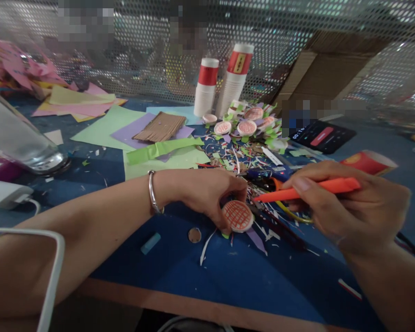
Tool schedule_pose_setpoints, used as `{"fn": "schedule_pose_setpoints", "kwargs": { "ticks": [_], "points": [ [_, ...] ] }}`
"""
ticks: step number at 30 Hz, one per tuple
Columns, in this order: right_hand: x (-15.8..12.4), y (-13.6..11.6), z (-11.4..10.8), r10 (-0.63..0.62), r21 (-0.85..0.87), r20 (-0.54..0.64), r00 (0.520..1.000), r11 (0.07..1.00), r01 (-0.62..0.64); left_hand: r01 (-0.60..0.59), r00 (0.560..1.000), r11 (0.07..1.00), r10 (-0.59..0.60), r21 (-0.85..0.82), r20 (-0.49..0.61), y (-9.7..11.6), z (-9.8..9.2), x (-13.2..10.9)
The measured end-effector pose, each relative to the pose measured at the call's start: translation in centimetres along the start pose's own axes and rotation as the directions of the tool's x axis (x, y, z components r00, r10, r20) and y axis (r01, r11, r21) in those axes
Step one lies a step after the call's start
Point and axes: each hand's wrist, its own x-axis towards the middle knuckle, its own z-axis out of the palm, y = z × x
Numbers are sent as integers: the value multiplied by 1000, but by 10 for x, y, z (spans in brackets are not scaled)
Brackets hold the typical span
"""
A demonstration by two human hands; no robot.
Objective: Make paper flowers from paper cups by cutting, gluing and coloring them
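My left hand (214, 196) is closed around the edge of a small white paper disc (238, 216), which looks like a cut cup bottom. Its upper face carries an orange-red grid of lines. Purple and green paper strips stick out from under it. In my right hand (346, 207) is an orange marker pen (311, 190), gripped near its front, with the tip just right of the disc and apparently apart from it. Several similar patterned discs (247, 127) lie in a heap behind my hands, with green and purple paper pieces about them.
Two stacks of paper cups (206, 87) stand before a perforated metal screen (141, 55). Coloured paper sheets (100, 127) and a cardboard piece (161, 127) lie left of paper scraps (235, 154). A phone (323, 136) is at right, a clear glass (27, 138) at left.
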Motion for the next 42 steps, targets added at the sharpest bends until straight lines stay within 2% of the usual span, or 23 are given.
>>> {"fn": "schedule_pose_setpoints", "kwargs": {
  "ticks": [4,9,13,16,20,23,26,28,31,34,37,42],
  "points": [
    [2,7,-2,-29,0,-131,991,1000,29,16,1000,1000,-16,25,1,0,-1,-3],
    [6,11,-4,-35,48,-187,982,998,45,16,996,998,-10,60,-94,2,-6,-7],
    [9,12,-5,0,34,-72,997,999,3,47,989,998,-40,48,-144,7,-9,-10],
    [10,14,-5,30,14,30,999,999,-30,33,973,989,0,141,-230,11,-10,-13],
    [9,18,-4,69,-18,128,989,998,-67,51,941,962,44,268,-337,18,-11,-15],
    [9,21,-3,68,-73,200,978,996,-54,76,908,950,61,304,-415,24,-13,-18],
    [9,21,0,69,-92,268,961,995,-46,20,869,956,128,293,-479,30,-13,-23],
    [9,19,1,73,-86,275,959,995,-51,-16,842,963,158,268,-516,32,-10,-26],
    [8,17,1,84,-90,251,964,994,-63,-2,811,978,124,208,-572,29,-3,-33],
    [7,14,1,127,-38,234,964,992,-121,38,803,984,72,171,-592,23,3,-37],
    [6,11,2,158,16,230,960,986,-166,31,778,987,76,160,-624,19,6,-38],
    [6,6,4,119,-17,246,962,993,-119,-7,737,989,103,145,-668,21,10,-36]
  ]
}}
